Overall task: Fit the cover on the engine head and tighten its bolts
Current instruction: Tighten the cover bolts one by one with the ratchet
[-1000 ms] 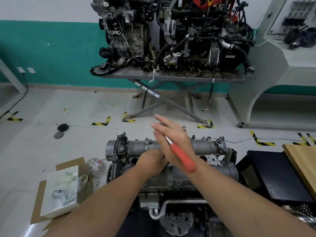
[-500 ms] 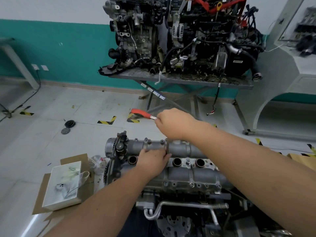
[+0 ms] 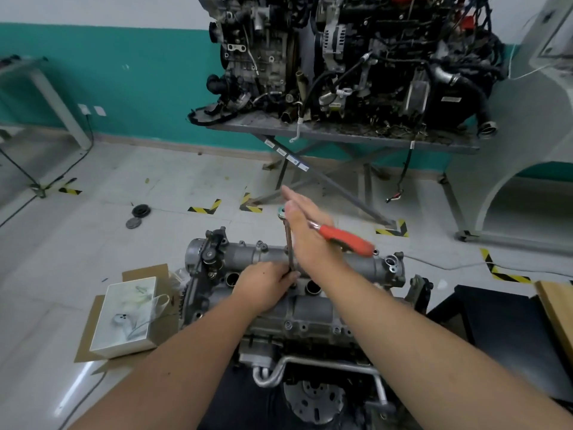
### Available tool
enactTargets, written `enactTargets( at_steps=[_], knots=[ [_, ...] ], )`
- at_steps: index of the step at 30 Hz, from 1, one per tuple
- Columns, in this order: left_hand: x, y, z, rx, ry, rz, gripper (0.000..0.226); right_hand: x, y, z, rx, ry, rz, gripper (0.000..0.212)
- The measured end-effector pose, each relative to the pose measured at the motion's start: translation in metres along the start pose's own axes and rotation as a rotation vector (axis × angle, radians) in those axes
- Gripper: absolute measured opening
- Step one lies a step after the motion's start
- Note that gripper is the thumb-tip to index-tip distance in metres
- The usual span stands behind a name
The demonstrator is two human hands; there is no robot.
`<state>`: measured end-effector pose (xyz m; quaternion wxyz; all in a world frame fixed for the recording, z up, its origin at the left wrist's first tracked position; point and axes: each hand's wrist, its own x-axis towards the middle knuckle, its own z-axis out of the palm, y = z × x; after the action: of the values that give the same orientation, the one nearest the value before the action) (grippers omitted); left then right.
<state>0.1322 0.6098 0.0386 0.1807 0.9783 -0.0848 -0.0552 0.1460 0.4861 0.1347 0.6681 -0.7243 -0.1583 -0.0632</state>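
2 hands share 1 ratchet [image 3: 344, 237]. Nearest, the left hand [image 3: 266, 285] pinches the extension [image 3: 290, 248] where it meets a bolt, probably, in the cover [image 3: 310, 308], already seated on the head. Beyond, the right hand [image 3: 305, 231] sweeps the handle with fingers straight. Keep the shaft upright, turns short.

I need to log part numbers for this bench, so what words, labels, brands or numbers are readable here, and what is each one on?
No text in this view can be read.
White tags on the stand's crossbar: print too small.
Label on the black housing of the engine on the stand: blurred.
White box on the cardboard: a faint picture, no legible words.
Engine head and the red-handled ratchet: no markings discernible.
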Motion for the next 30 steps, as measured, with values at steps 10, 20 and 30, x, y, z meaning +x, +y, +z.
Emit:
enactTargets(
  at_steps=[10, 20, 30],
  knots=[
    [-0.001, 0.000, -0.001, -0.001, 0.034, 0.052, 0.039, 0.009, -0.035, 0.004, -1.398, -0.360, -0.533, 0.046],
    [-0.005, -0.001, -0.003, 0.049, -0.011, 0.037, 0.040, 0.030, -0.065, 0.013, -1.191, -0.475, 0.146, 0.037],
    [-0.002, -0.002, -0.003, 0.058, -0.029, 0.055, 0.037, 0.010, -0.032, 0.016, 0.645, 0.072, 0.661, 0.021]
  ],
)
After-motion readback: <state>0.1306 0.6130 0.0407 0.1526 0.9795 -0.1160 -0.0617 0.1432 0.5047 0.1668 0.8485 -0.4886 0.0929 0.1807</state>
